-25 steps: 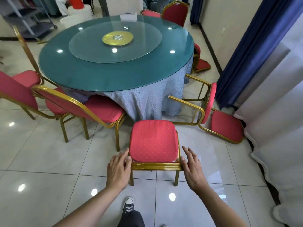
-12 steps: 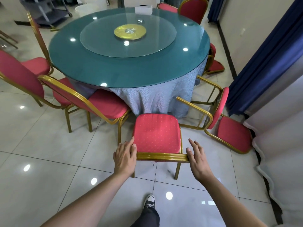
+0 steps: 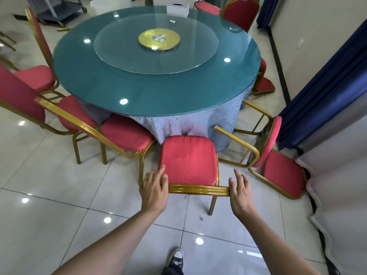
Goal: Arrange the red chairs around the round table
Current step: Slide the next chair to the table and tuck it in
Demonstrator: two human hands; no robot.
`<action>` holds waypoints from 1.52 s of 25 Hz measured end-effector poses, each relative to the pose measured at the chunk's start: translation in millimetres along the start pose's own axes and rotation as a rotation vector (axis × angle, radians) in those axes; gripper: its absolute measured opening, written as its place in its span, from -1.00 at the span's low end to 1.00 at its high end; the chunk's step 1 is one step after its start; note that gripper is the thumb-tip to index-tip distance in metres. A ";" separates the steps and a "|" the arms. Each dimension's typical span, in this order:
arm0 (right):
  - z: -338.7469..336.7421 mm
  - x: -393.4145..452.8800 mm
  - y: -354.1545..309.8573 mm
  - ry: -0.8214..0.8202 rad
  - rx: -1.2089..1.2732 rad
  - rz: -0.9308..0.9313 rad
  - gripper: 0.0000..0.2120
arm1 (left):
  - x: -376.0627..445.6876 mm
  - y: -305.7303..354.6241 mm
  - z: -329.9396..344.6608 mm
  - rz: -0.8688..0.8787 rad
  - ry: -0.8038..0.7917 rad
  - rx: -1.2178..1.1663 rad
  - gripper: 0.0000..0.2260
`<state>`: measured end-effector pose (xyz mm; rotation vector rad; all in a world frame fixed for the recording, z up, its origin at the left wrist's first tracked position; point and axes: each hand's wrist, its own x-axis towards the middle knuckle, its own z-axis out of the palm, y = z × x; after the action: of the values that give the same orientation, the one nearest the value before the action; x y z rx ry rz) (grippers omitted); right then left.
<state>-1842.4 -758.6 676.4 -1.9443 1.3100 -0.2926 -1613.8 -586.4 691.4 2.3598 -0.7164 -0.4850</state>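
My left hand [image 3: 154, 188] and right hand [image 3: 241, 192] rest with straight fingers on the back rail of the red chair [image 3: 188, 159]. Its seat sits at the near edge of the round table [image 3: 158, 92], and a toppled chair [image 3: 284, 171] crowds its right side.

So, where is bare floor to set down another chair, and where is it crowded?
Free: the white tiled floor left of the red gold-framed chair touched by the left hand and right hand, and behind it by the black sneaker. Crowded: its right, where a tipped-over red chair lies close.
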 end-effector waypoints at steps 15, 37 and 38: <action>-3.4 101.3 -36.4 -0.067 0.046 -0.027 -0.46 | 90.0 19.7 1.1 0.011 0.046 -0.060 -0.62; -32.8 199.1 -39.8 -0.169 0.027 -0.079 -0.44 | 151.5 68.6 29.2 -0.085 0.115 -0.135 -0.57; -33.4 201.6 -40.2 -0.174 0.014 -0.087 -0.44 | 152.8 69.0 29.6 -0.087 0.119 -0.137 -0.58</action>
<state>-1743.1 -941.5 683.9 -1.9707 1.1107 -0.1703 -1534.0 -736.8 689.9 2.2760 -0.5116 -0.4134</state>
